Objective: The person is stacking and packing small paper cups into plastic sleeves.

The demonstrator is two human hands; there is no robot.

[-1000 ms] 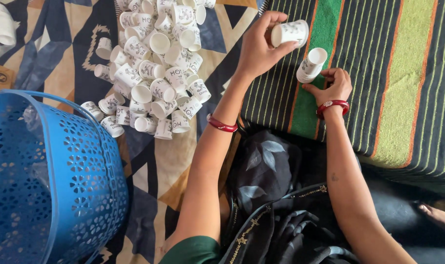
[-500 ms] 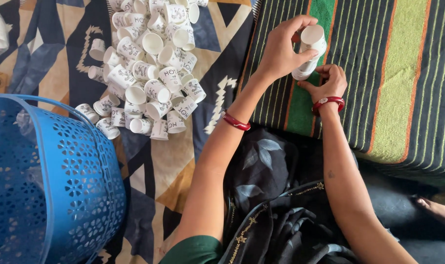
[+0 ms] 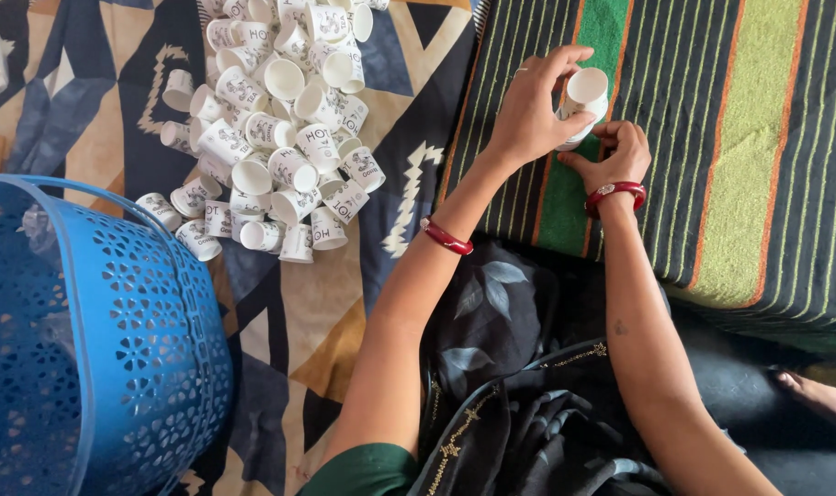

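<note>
A blue basket (image 3: 87,340) filled the lower left, and a patterned cloth (image 3: 115,110) beside a striped mat (image 3: 758,165) covered the floor. On the cloth, well apart from both hands, lay a heap of cups (image 3: 280,129), mostly tipped on their sides. Over the mat the left hand (image 3: 533,110) had closed its fingers round a white cup (image 3: 586,90), mouth up and tilted toward the camera, directly above a short stack (image 3: 572,138) that the right hand (image 3: 615,156) gripped from below. Nothing stood between cup and stack.
</note>
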